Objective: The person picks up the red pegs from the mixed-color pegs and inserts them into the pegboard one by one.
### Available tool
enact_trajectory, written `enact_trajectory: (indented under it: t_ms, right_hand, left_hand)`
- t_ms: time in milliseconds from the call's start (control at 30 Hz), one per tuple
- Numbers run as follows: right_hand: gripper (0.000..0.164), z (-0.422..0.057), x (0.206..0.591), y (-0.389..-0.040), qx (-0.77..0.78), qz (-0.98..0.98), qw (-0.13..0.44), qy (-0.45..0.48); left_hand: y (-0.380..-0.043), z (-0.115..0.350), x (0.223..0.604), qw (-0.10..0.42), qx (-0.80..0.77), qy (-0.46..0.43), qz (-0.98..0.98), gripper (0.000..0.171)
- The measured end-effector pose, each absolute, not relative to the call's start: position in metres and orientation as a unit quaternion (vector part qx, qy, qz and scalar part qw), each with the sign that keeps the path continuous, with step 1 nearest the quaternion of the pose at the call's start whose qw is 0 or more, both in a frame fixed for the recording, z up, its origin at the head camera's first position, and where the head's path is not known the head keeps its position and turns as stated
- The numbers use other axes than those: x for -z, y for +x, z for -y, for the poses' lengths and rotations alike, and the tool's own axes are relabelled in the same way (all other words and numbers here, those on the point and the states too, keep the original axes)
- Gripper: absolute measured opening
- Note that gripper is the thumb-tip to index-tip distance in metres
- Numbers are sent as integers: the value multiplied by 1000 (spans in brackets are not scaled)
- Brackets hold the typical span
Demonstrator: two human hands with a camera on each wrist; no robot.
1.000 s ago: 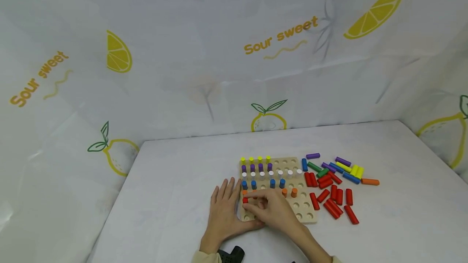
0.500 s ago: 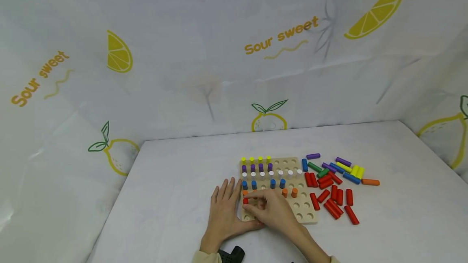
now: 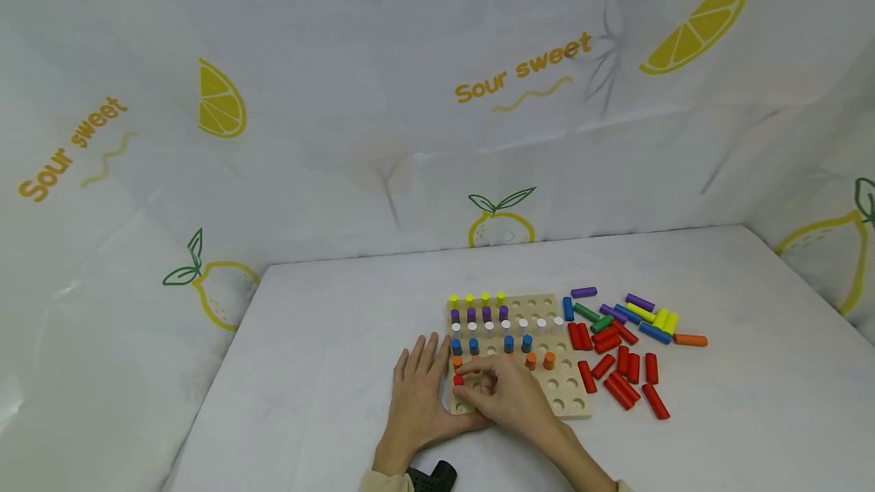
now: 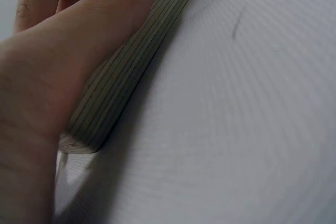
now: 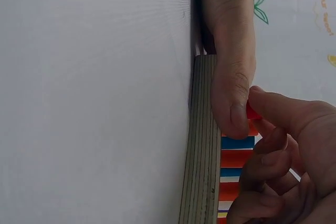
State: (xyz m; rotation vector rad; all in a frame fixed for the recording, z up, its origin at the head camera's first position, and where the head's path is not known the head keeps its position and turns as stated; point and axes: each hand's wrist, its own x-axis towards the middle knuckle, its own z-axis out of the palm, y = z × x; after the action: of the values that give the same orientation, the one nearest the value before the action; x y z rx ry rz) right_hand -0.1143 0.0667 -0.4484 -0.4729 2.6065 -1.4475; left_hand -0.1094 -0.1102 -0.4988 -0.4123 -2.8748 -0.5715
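A wooden pegboard (image 3: 570, 389) lies on the table with rows of upright pegs. At its left edge my left hand (image 3: 418, 401) rests with fingers straight, and the thumb lies along the front edge, over the layered plywood side in the left wrist view. My right hand (image 3: 509, 393) reaches over the board's near left part and pinches an upright red peg (image 3: 459, 380) between thumb and index finger. This peg stands in the leftmost column, just in front of an orange peg (image 3: 457, 362). The right hand hides some of the orange row and the holes beneath it.
Several loose red pegs (image 3: 652, 369) lie right of the board. Behind them are purple, green, blue and yellow pegs (image 3: 671, 323), plus an orange one (image 3: 690, 340). A black object (image 3: 437, 475) shows by the left wrist. A lemon-print sheet (image 3: 383, 97) hangs behind the table.
The red peg under my right fingertips has gone slightly lower and now shows its round top more fully. My left hand stays in place at the board.
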Motion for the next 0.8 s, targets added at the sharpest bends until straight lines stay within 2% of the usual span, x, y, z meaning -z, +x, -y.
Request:
enact_trajectory:
  t_ms: [533,800]
  right_hand:
    - [19,-82,433,-110,469,-875,47,-116]
    - [26,-110,413,-110,452,-889,24,-69]
  left_hand:
    - [-110,110,499,78,218,-134,963,126]
    - [-109,109,496,53,223,-125,965,126]
